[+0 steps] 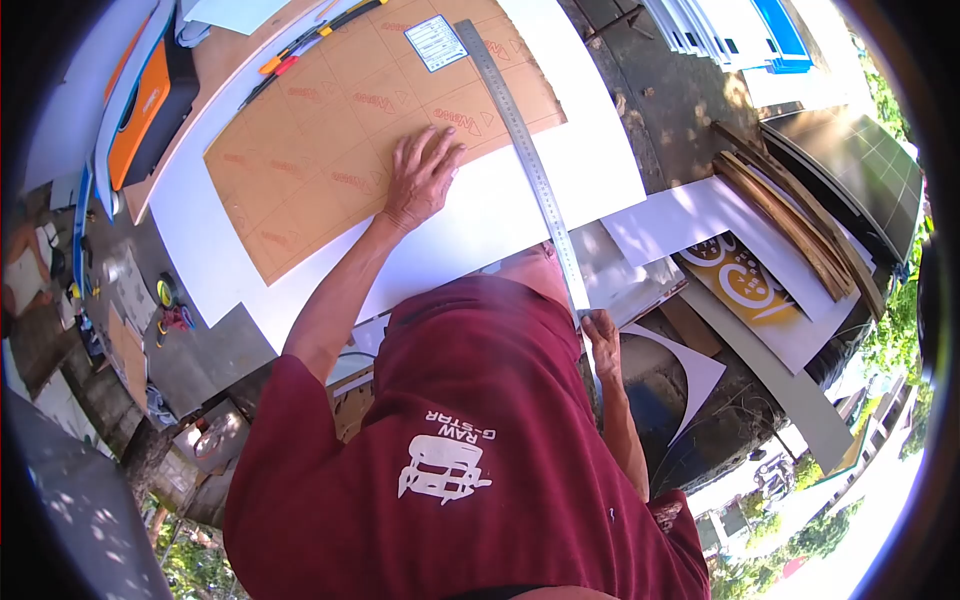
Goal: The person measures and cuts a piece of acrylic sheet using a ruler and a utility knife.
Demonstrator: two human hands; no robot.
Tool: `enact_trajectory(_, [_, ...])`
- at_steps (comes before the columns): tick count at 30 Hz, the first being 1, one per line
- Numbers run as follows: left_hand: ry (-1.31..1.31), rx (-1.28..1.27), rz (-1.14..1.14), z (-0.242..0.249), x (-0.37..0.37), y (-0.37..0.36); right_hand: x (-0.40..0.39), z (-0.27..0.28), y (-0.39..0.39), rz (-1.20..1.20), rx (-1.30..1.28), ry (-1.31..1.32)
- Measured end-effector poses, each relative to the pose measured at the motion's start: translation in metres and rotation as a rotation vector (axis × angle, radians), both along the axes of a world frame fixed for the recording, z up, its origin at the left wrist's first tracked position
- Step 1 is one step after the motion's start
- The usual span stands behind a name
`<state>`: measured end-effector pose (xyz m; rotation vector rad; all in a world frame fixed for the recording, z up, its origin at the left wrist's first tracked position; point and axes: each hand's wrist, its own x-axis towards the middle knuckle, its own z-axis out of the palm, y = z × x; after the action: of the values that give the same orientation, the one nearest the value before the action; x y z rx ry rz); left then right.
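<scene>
A: Walk me through it, left edge first.

B: Far left: orange-and-black case on the bench edge. Next to it, pens lying loose along the top of the brown sheet.

A: The sheet?

B: Brown paper-faced panel with printed logos and a white label near its top. It lies flat on a larger white board, which sticks out past it on several sides.

A: Hands?

B: Left hand is flat, fingers spread, palm down on the lower edge of the brown sheet, overlapping onto the white board. Not gripping anything, just pressing.

A: And the ruler?

B: Long steel ruler runs diagonally from the sheet's top, along its right edge, across the white board towards the person's body. Right hand is at its near end, fingers curled by the tip. Can't tell if it's actually clamped on the ruler or just touching; the red shirt hides part of it.

A: Right of that?

B: More white panels, a yellow printed sign and stacked wooden strips, well clear of both hands.
</scene>
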<state>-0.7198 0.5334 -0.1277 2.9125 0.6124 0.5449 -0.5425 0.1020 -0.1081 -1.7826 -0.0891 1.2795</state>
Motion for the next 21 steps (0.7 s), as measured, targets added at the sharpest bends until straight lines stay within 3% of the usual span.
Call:
enact_trajectory(7, [-0.081, -0.173, 0.068, 0.006, 0.044, 0.011, 0.0, -0.013, -0.004, -0.049, 0.024, 0.028])
enact_trajectory(18, [0.003, -0.075, 0.062, -0.013, 0.079, 0.045, 0.017, 0.005, 0.0, -0.071, -0.013, 0.009])
enact_trajectory(21, [-0.011, -0.081, 0.062, -0.009, 0.084, 0.065, 0.032, 0.013, 0.003, -0.032, -0.045, -0.099])
